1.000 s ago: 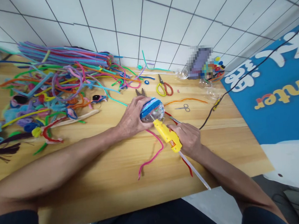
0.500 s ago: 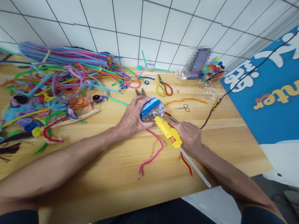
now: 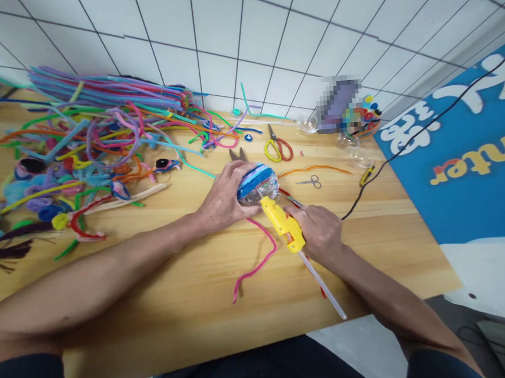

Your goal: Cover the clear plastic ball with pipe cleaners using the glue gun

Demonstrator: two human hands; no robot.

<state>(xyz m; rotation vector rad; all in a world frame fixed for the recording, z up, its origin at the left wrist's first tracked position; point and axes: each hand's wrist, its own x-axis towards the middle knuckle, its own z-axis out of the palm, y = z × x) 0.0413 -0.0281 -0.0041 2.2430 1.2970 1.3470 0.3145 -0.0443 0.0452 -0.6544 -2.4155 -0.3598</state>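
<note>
My left hand [image 3: 226, 197] is closed around a clear plastic ball [image 3: 256, 186] whose upper part is covered by blue and light-blue pipe cleaners. In my right hand [image 3: 319, 230] is a yellow hot glue gun [image 3: 283, 224], its nozzle at the bare lower side of the ball. Whether the tip touches the surface I cannot tell. A long translucent glue stick [image 3: 324, 288] sticks out of the gun's back. Below the ball a pink pipe cleaner [image 3: 269, 240] lies on the wooden table [image 3: 179, 311]. Just beyond the ball are the jaws of pliers [image 3: 237, 154].
Heaped pipe cleaners [image 3: 78, 150] in many colours cover the table's left side. Scissors [image 3: 278, 146], small metal scissors [image 3: 311, 181] and an orange pipe cleaner [image 3: 316, 168] lie beyond my hands. A black cord [image 3: 358, 198] runs rightward. Clear plastic balls [image 3: 308, 124] stand near the tiled wall.
The glue gun has tilted slightly, its back end and glue stick swinging a little to the left. My left hand and the ball are almost unmoved.
</note>
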